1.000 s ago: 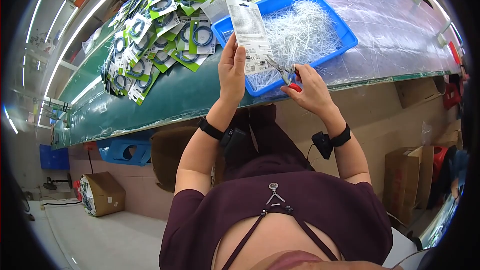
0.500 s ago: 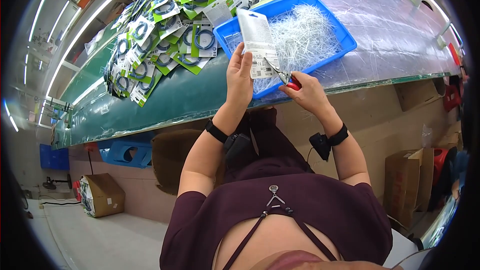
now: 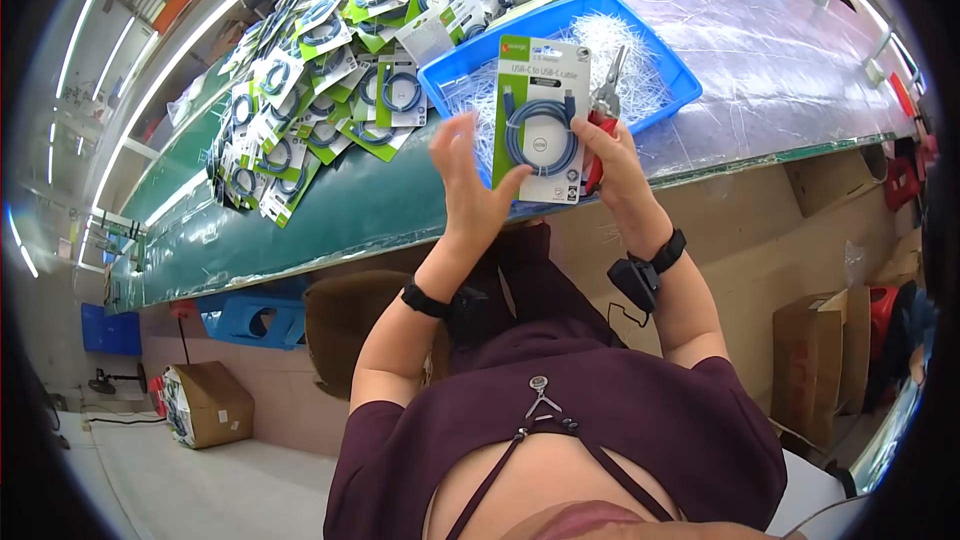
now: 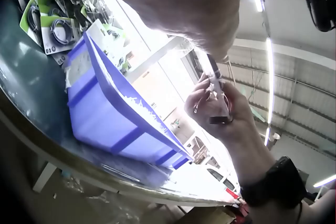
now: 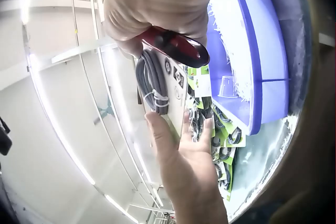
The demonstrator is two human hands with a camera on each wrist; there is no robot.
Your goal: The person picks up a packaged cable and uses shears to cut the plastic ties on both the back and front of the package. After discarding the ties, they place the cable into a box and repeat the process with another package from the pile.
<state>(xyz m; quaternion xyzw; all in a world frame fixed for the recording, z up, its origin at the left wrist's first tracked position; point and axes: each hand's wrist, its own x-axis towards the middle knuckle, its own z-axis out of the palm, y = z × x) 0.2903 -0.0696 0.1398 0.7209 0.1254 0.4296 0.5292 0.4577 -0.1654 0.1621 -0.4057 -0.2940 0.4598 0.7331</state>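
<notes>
The right hand's fingers pinch the right edge of a cable pack, thumb on the front and the others behind. The same hand also keeps a pair of red-handled cutters tucked in its palm, their metal tips pointing up past the card's top corner. The left hand's fingers are spread wide and straight. Only the thumb tip and the nearest fingertip touch the pack's lower left side, so the hand steadies it rather than grips it.

The pack is held upright in the air above the near edge of the worktop, printed front towards the person, with the coiled blue cable showing through the blister. Just behind it stands a blue tray full of thin white offcuts. To its left lies a loose heap of like packs, green cards overlapping.

This looks like the checking step — the pack's face is being looked over while the cutters sit idle. The next move calls for a proper hold from the left hand first. The right fingers cannot let go of the card to work the cutters until the pack is carried elsewhere — otherwise it would tip or drop.
</notes>
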